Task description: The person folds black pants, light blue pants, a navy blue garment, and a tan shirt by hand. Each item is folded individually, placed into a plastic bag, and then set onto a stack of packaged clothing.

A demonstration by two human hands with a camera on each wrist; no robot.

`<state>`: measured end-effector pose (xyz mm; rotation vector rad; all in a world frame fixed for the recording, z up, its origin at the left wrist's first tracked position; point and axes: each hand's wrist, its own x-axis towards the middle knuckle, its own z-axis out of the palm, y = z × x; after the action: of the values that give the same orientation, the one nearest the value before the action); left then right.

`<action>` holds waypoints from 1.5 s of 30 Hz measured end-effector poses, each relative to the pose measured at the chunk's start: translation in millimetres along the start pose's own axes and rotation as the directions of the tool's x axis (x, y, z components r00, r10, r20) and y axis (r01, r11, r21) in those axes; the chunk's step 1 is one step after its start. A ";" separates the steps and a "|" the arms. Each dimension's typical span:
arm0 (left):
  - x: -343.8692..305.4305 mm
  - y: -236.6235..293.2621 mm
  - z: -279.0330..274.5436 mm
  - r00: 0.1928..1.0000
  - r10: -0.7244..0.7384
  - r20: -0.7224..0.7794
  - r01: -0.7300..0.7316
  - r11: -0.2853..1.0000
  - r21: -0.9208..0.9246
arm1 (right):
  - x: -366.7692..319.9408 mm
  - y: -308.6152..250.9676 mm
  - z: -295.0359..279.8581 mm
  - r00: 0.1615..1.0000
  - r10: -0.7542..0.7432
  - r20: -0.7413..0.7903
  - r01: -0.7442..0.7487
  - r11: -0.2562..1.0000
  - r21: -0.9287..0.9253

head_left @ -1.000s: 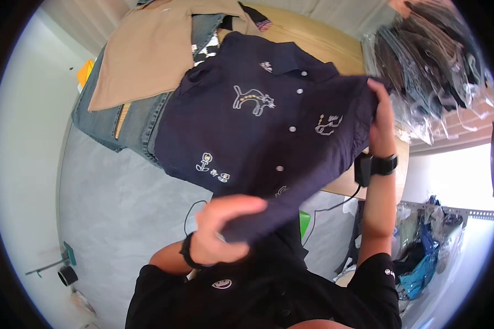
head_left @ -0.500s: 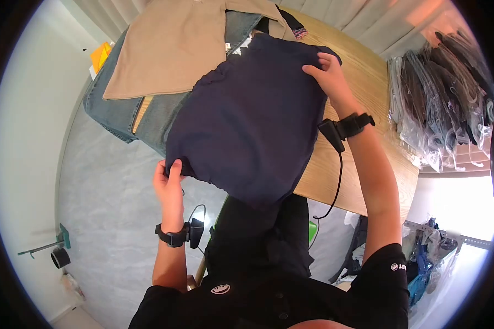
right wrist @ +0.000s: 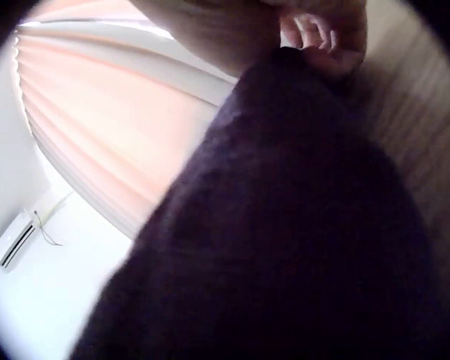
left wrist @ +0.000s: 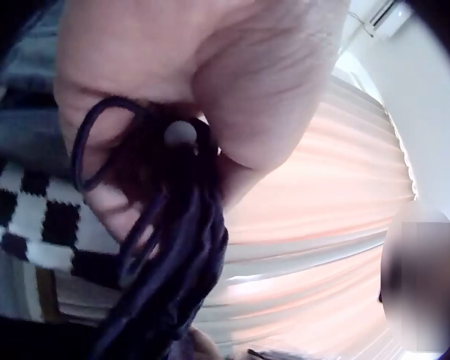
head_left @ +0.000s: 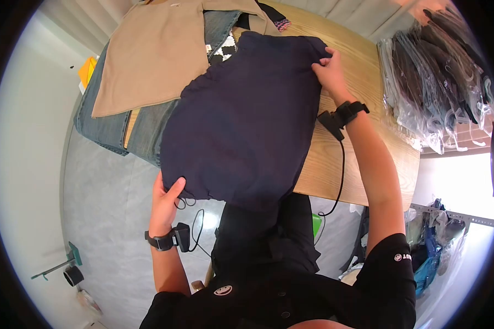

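Observation:
A dark navy garment (head_left: 241, 120) is spread with a plain side up, its lower part hanging past the table's front edge. At its lower left corner my left hand (head_left: 166, 200) pinches the cloth, thumb on top. In the left wrist view, the left hand (left wrist: 202, 67) grips bunched navy fabric (left wrist: 172, 262) with a thin dark loop and a pale round button beside the fingers. My right hand (head_left: 331, 71) pinches the garment's upper right corner; in the right wrist view the right hand (right wrist: 322, 37) holds the top of the hanging cloth (right wrist: 277, 202).
A beige top (head_left: 153, 60) lies over blue jeans (head_left: 101, 118) on the left of the wooden table (head_left: 357, 71). A black-and-white checkered cloth (head_left: 223, 52) shows between them and the navy garment. Plastic-wrapped clothes (head_left: 433, 82) hang at right. Cables run from both wrist cameras.
The embroidered, buttoned front of the navy garment has turned out of sight, and the plain side faces up. My left hand moved to its lower left corner, my right to the upper right corner.

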<state>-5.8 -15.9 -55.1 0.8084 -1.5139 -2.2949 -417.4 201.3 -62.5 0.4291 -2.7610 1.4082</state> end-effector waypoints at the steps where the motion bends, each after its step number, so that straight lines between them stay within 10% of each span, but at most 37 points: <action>1: -3.9 6.7 7.6 1.000 -0.023 0.006 0.023 0.999 -0.046 | 6.6 2.2 -5.7 1.000 -0.017 -0.025 0.018 1.000 0.018; 5: -10.5 20.6 54.0 0.992 -0.097 -0.075 0.104 0.990 0.098 | 48.6 19.2 -23.8 0.975 -0.177 -0.136 0.168 0.983 -0.076; 11: 4.2 8.5 107.8 0.948 -0.267 0.173 0.264 0.964 0.040 | 78.6 30.5 -72.9 0.975 -0.105 -0.194 0.117 0.992 0.052; 13: 7.4 -3.7 113.5 0.928 -0.253 0.272 0.238 0.967 0.088 | 64.4 37.2 -90.4 0.968 -0.190 -0.161 0.160 0.970 -0.181; 15: 3.6 -16.7 115.1 0.953 0.114 0.280 -0.181 0.956 0.229 | 8.2 23.0 -115.4 0.991 -0.100 0.092 0.106 0.993 -0.056; 20: -13.4 -11.9 118.7 0.957 0.172 0.234 -0.197 0.977 0.088 | -152.5 -12.5 -144.8 0.880 0.078 0.468 -0.093 0.996 0.008; 24: -19.7 -22.3 98.0 0.928 0.174 0.330 -0.270 0.924 0.270 | -221.3 -23.4 -146.3 0.892 -0.064 0.448 0.182 0.957 -0.226; 26: -27.1 -5.7 95.4 0.880 -0.243 0.407 -0.015 0.844 0.536 | -236.1 -13.1 -147.5 0.889 -0.113 0.443 0.263 0.919 -0.293; 31: -38.3 11.1 94.1 0.704 -0.218 0.676 -0.133 0.895 0.427 | -256.9 -16.2 -166.4 0.839 -0.230 0.493 0.416 0.855 -0.310; 34: -37.9 22.3 98.0 0.755 -0.258 0.602 -0.281 0.703 0.654 | -269.8 -10.0 -172.0 0.789 -0.294 0.540 0.529 0.772 -0.353; 36: -24.6 8.7 93.2 0.486 0.121 0.865 -0.870 0.164 0.466 | -275.4 6.2 -167.0 0.787 -0.347 0.510 0.577 0.707 -0.410; 42: -8.9 -12.1 85.7 0.308 0.464 0.831 -0.923 -0.066 0.379 | -293.3 53.3 -150.4 0.764 -0.561 0.320 0.644 0.620 -0.449; 45: -18.2 -9.2 93.6 0.389 0.493 0.779 -0.881 -0.050 0.471 | -302.0 61.4 -146.7 0.776 -0.595 0.210 0.621 0.662 -0.420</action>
<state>-45.4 67.8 -30.3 -0.4572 -2.4886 -0.6567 -158.4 423.6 -64.6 1.2260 -2.4688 0.5473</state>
